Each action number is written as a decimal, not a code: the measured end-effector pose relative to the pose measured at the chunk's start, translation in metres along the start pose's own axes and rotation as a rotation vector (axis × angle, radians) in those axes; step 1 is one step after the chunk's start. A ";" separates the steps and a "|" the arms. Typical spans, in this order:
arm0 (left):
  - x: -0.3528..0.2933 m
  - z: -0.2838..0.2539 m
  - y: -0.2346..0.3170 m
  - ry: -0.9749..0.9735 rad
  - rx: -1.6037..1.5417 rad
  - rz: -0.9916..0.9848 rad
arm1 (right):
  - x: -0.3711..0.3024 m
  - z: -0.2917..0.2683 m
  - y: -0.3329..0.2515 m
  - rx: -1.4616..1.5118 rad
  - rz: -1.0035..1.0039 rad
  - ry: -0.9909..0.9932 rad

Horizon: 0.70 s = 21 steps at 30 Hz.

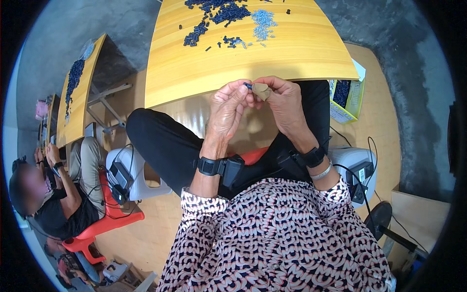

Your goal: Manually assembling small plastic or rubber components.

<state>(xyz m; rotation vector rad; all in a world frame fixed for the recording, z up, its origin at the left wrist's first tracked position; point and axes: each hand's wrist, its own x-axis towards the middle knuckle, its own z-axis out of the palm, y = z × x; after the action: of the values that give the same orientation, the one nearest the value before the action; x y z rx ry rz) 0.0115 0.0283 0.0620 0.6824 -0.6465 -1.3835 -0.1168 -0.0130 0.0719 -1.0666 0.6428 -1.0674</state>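
From the head view, both hands meet just in front of the desk's [253, 63] near edge, above the lap. The left hand [228, 109] has its fingertips pressed together on a small dark blue part [248, 86]. The right hand [282, 100] pinches a tan piece [261, 91], touching the blue part. Piles of dark parts [219, 17] and light blue parts [263, 22] lie by the desk's far edge. A box [346, 100] sits right of the desk.

yellow table [272, 58], dark blue parts [228, 13] — pale blue pile [263, 22], red chair [104, 221]
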 end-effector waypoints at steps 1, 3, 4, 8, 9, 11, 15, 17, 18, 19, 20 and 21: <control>0.000 0.000 0.001 0.002 0.023 0.021 | 0.000 0.003 0.000 -0.001 0.000 0.000; 0.001 -0.001 0.002 0.027 0.037 0.015 | 0.000 0.008 0.001 -0.212 -0.099 0.079; 0.002 -0.002 0.002 0.051 0.051 0.008 | 0.001 0.008 0.000 -0.213 -0.100 0.077; 0.004 -0.005 0.000 -0.009 -0.095 -0.017 | 0.002 0.006 0.000 -0.052 -0.042 0.012; 0.004 -0.006 0.000 -0.023 -0.119 -0.030 | 0.002 0.006 0.000 0.006 -0.020 -0.009; 0.005 -0.007 -0.001 -0.039 -0.144 -0.038 | 0.002 0.006 -0.002 -0.002 -0.014 -0.010; 0.005 -0.006 -0.004 -0.006 -0.119 -0.021 | 0.004 0.006 -0.002 -0.190 -0.054 0.033; 0.006 -0.003 -0.007 -0.010 -0.121 -0.002 | 0.005 0.001 0.001 -0.239 -0.063 0.051; 0.004 -0.002 -0.008 0.012 -0.110 -0.007 | 0.003 0.002 0.001 -0.282 -0.057 0.066; 0.003 -0.001 -0.008 0.034 -0.099 -0.011 | 0.001 0.007 -0.002 -0.245 -0.074 0.084; 0.002 0.001 -0.008 0.027 -0.098 0.000 | 0.002 0.008 -0.002 -0.246 -0.085 0.077; 0.002 0.003 -0.008 0.051 -0.097 0.009 | 0.002 0.008 0.000 -0.268 -0.103 0.089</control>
<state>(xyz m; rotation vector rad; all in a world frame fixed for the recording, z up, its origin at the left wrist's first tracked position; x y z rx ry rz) 0.0040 0.0261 0.0578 0.6348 -0.5378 -1.3756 -0.1092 -0.0114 0.0747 -1.3004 0.8266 -1.1448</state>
